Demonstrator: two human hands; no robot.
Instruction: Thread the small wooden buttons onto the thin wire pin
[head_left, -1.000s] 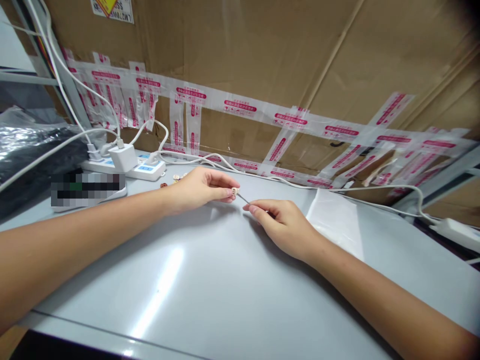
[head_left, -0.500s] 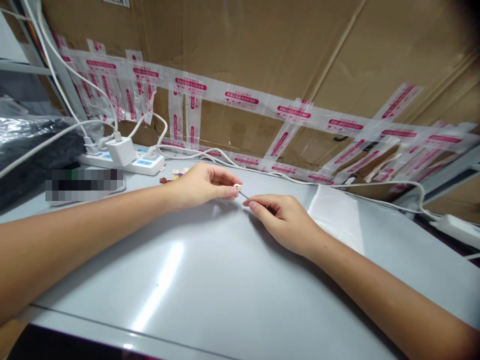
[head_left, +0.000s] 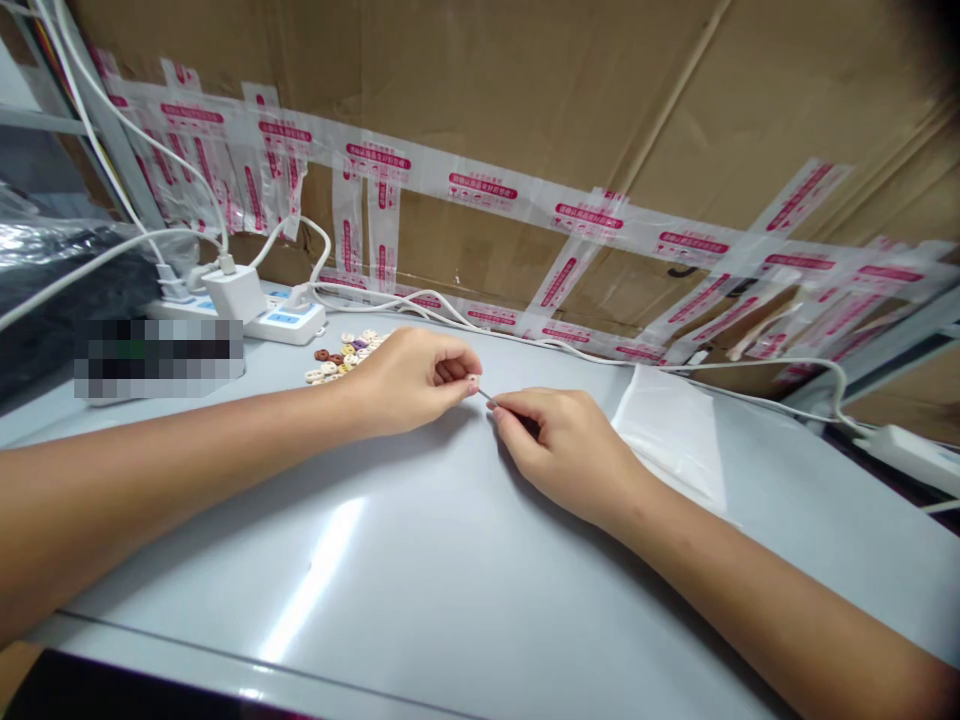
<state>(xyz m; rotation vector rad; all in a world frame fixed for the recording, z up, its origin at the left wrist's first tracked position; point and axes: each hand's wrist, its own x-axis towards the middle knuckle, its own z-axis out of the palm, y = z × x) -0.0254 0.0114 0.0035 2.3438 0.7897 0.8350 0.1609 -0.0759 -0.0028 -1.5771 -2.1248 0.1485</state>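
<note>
My left hand (head_left: 416, 380) pinches a small pale bead (head_left: 474, 378) between thumb and fingertips, and most of the bead is covered. A thin dark cord or rod (head_left: 487, 397) runs from the bead to my right hand (head_left: 559, 440). The thumb and forefinger of that hand are closed on it; whether it passes through the bead, I cannot tell. Behind my left wrist lies a pile of small beads (head_left: 349, 352), mostly cream, with some brown, yellow and purple ones. My left hand partly hides the pile.
At the back left stands a white power strip (head_left: 289, 322) with plugs and cables. A pixelated object (head_left: 159, 360) lies before it. A white plastic bag (head_left: 667, 430) is beyond my right hand. The large taped cardboard box (head_left: 480, 230) forms the back wall.
The fingers of my left hand have curled in and cover more of the bead. More of the bead pile shows behind the left wrist. My right hand has barely moved.
</note>
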